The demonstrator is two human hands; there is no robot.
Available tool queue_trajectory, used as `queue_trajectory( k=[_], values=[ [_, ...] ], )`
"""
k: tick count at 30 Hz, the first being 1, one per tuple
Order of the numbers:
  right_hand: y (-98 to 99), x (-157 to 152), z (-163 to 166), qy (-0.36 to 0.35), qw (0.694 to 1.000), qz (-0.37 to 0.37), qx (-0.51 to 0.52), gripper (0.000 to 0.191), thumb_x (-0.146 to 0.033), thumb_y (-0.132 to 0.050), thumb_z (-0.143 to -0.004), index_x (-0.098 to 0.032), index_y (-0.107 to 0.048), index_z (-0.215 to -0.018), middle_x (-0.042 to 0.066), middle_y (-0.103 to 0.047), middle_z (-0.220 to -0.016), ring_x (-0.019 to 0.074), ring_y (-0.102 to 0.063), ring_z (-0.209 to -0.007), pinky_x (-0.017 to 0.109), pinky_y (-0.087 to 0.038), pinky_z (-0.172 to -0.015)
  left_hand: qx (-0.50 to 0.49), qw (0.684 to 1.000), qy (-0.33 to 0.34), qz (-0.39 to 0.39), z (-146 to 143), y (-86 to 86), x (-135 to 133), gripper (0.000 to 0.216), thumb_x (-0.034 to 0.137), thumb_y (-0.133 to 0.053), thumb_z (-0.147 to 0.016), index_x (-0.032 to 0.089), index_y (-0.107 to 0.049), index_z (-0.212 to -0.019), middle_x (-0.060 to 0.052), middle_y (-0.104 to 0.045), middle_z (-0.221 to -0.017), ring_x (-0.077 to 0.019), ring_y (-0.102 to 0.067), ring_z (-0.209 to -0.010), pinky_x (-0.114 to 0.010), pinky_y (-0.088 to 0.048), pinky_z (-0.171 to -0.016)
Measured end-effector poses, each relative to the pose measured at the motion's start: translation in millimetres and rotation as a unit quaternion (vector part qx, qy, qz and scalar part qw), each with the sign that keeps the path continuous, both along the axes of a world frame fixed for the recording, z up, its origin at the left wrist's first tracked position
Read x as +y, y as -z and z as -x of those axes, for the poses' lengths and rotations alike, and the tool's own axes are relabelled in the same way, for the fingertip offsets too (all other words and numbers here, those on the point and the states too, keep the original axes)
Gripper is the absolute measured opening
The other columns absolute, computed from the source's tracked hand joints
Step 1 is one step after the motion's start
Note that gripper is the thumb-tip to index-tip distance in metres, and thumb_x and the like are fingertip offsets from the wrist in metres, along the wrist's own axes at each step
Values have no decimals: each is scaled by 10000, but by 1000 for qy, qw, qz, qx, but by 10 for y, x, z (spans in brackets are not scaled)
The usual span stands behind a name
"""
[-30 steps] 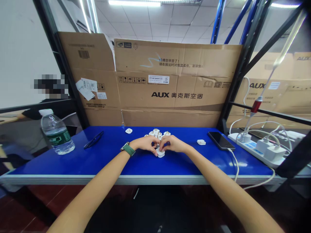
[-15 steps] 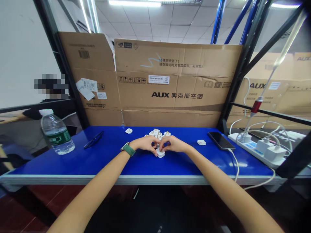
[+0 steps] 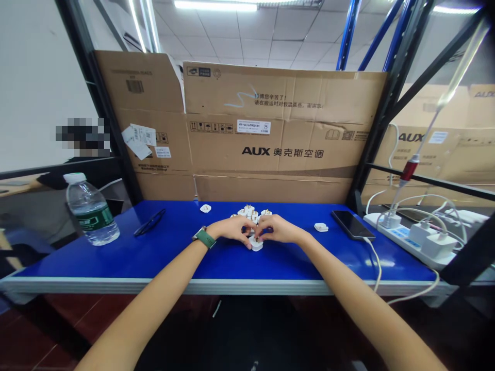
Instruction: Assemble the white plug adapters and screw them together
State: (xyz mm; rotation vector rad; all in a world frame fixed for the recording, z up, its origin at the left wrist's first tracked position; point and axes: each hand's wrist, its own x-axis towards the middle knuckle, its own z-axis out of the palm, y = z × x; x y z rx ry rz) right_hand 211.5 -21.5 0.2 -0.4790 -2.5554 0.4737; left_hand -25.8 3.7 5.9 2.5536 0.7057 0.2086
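My left hand (image 3: 232, 229) and my right hand (image 3: 275, 229) meet at the middle of the blue table (image 3: 185, 257), fingers closed together on a small white plug (image 3: 255, 244) that rests on the surface. A green watch sits on my left wrist. Just behind my fingers stands a cluster of several white plugs (image 3: 250, 211) with metal pins pointing up. One loose white plug piece (image 3: 205, 208) lies behind my left hand and another white piece (image 3: 320, 226) lies to the right of my right hand.
A water bottle (image 3: 90, 211) stands at the table's left, a dark pen (image 3: 149, 222) beside it. A black phone (image 3: 352, 224) on a cable and a power strip (image 3: 410, 238) with chargers lie at the right. Cardboard boxes (image 3: 270, 134) wall the back. A person sits at far left.
Both hands stay on the white plug; my right fingers have shifted slightly over it. Nothing else has moved.
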Motion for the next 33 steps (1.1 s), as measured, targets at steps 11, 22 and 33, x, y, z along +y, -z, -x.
queue_trajectory(
  k=[11,22,33],
  values=[
    [-22,-47,-8,17,997,-68,-26,389,17,-607,-743,-219,-816,-971,32,-629,-859,136,-570,-758,253,-450,-756,-11,1000,-5,6,-3,-7,-4,425,492,-847,-661,171,-726,-912,48,-544,-666,-107,-485,-613,-224,-303,-575],
    [-39,-47,-1,5,1000,-5,-10,423,47,-575,-694,-188,-819,-947,19,-687,-828,116,-538,-695,229,-434,-712,-11,1000,-4,6,5,-2,-12,424,492,-842,-671,171,-721,-920,58,-507,-644,-99,-452,-600,-221,-286,-573],
    [-5,-16,-10,-25,999,24,6,220,-95,-668,-813,-178,-801,-968,41,-730,-889,131,-577,-737,239,-453,-718,-7,1000,8,-1,-10,-60,-55,407,479,-834,-686,175,-732,-937,50,-524,-654,-103,-474,-613,-217,-293,-585]
  ],
)
